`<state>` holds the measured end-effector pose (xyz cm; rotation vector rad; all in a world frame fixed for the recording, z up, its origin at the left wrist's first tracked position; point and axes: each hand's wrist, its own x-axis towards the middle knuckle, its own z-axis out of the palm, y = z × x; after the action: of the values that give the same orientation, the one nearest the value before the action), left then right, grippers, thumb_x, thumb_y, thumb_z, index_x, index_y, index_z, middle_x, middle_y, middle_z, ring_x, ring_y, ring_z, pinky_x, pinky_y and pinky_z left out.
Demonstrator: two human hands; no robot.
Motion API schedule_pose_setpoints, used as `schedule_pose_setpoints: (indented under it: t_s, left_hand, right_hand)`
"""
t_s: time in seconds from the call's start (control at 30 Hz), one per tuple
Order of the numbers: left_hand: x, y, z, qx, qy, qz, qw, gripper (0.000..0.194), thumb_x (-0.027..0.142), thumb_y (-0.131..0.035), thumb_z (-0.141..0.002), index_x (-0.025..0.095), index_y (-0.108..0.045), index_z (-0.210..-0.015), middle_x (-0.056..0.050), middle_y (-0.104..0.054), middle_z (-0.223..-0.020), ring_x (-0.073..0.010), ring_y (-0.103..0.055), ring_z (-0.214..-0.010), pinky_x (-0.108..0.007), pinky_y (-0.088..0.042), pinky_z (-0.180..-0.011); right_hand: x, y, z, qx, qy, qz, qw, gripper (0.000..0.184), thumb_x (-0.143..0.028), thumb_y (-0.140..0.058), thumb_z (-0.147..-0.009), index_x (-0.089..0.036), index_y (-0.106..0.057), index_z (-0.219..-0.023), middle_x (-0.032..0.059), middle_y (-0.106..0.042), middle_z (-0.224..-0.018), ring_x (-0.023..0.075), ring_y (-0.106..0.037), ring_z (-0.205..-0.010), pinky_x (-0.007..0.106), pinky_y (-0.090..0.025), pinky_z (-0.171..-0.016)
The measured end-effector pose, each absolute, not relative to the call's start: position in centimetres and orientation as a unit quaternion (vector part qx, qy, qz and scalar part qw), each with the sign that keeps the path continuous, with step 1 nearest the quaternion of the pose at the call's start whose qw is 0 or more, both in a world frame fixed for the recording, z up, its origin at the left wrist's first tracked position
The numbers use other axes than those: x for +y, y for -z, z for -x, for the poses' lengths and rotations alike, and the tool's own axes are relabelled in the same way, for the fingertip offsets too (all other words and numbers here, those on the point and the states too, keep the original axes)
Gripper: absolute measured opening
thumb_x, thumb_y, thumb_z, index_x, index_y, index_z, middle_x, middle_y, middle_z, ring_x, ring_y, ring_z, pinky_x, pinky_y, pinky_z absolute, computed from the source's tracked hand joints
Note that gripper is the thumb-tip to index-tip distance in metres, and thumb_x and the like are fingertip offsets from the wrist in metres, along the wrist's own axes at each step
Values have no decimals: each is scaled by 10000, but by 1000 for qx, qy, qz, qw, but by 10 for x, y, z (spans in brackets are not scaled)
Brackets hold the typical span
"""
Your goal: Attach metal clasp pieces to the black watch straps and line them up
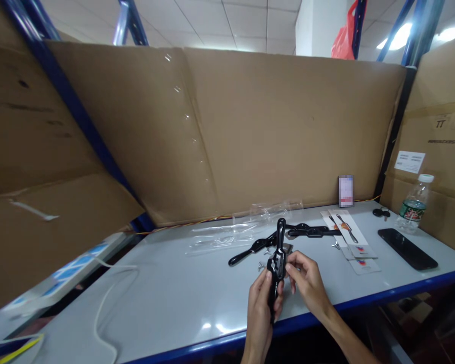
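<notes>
A black spokeshave [281, 235] is held upright above the front of the table, one handle pointing away from me. My left hand [260, 301] is closed around its lower handle. At the right side of its middle body, the fingertips of my right hand [308, 280] are pinched together; whether a small part sits between them is hidden. Behind it lie more black spokeshaves, one to the left [240, 257] and one to the right [313, 232]. Small silver metal pieces [261, 265], which look like thumbscrews, rest on the tabletop beside the held tool.
Clear plastic sleeves [220, 240] lie along the back. To the right are printed cards [352, 233], a black phone [407, 247], keys [381, 213], a water bottle [413, 205] and a lit phone [346, 192]. A power strip [70, 273] and white cable [100, 313] run at left. Cardboard [269, 131] walls the table.
</notes>
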<state>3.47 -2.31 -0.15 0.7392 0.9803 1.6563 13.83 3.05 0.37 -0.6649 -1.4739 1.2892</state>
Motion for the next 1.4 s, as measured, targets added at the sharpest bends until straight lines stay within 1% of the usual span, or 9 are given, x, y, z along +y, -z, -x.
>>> schedule_pose_setpoints:
  t_s: [0.3, 0.33, 0.43, 0.5, 0.63, 0.7, 0.77, 1.07, 1.4]
  left_hand:
    - [-22, 7, -37, 423, -700, -309, 485, 447, 586, -705, -789, 157, -586, -753, 48, -498, -569, -44, -356, -374, -138, -231, -291]
    - [-23, 7, -37, 425, -700, -309, 484, 442, 590, -693, -798, 158, -599, -790, 49, -500, -570, -46, -356, -373, -139, -233, -291]
    - [-23, 5, -38, 425, -703, -310, 479, 471, 593, -667, -818, 168, -631, -1018, 58, -512, -566, -61, -357, -369, -146, -249, -285]
    - [-23, 4, -38, 423, -709, -307, 473, 494, 589, -671, -815, 166, -626, -1066, 57, -526, -556, -65, -354, -360, -152, -257, -279]
    - [-21, 4, -39, 422, -719, -285, 473, 440, 594, -679, -801, 159, -615, -814, 36, -542, -529, -64, -372, -341, -156, -263, -273]
    - [-20, 5, -38, 432, -714, -265, 483, 490, 632, -663, -794, 161, -574, -692, 27, -531, -496, -64, -367, -321, -160, -254, -264]
    - [-20, 4, -38, 442, -706, -253, 493, 537, 670, -650, -782, 165, -545, -631, 22, -519, -467, -64, -360, -305, -163, -243, -255]
    - [-21, -5, -38, 468, -688, -295, 469, 601, 733, -695, -689, 155, -555, -602, 22, -518, -460, -49, -349, -300, -151, -252, -253]
    - [-22, -1, -39, 460, -695, -317, 453, 553, 681, -677, -754, 154, -567, -629, 28, -516, -493, -47, -350, -325, -145, -254, -269]
  right_hand:
    - [26, -12, -136, -606, -537, 275, 518, 395, -521, -671, -847, -199, -477, -724, -44, -502, -640, 83, -492, -442, 196, -340, -393]
    - [26, -13, -136, -605, -538, 271, 520, 399, -522, -670, -849, -199, -474, -721, -44, -502, -645, 87, -506, -446, 198, -350, -400]
    - [26, -12, -136, -605, -544, 264, 518, 391, -516, -666, -860, -197, -478, -733, -41, -504, -667, 102, -556, -471, 201, -368, -416]
    - [27, -11, -137, -607, -548, 263, 511, 378, -507, -659, -873, -196, -483, -752, -44, -497, -666, 112, -581, -484, 200, -363, -420]
    - [27, -8, -137, -613, -545, 258, 511, 370, -496, -658, -880, -194, -481, -760, -51, -483, -664, 119, -602, -492, 201, -358, -428]
    - [27, -8, -137, -612, -550, 252, 509, 369, -494, -656, -883, -196, -475, -763, -50, -488, -680, 122, -611, -496, 203, -366, -431]
    - [26, -9, -136, -610, -555, 249, 507, 368, -491, -651, -888, -199, -466, -762, -51, -490, -685, 123, -614, -494, 204, -377, -434]
    - [25, -9, -138, -626, -532, 263, 506, 348, -476, -647, -893, -195, -486, -766, -46, -490, -700, 105, -579, -506, 203, -370, -443]
    - [24, -11, -138, -617, -544, 258, 506, 377, -509, -641, -887, -206, -461, -754, -47, -477, -692, 115, -586, -498, 213, -389, -442]
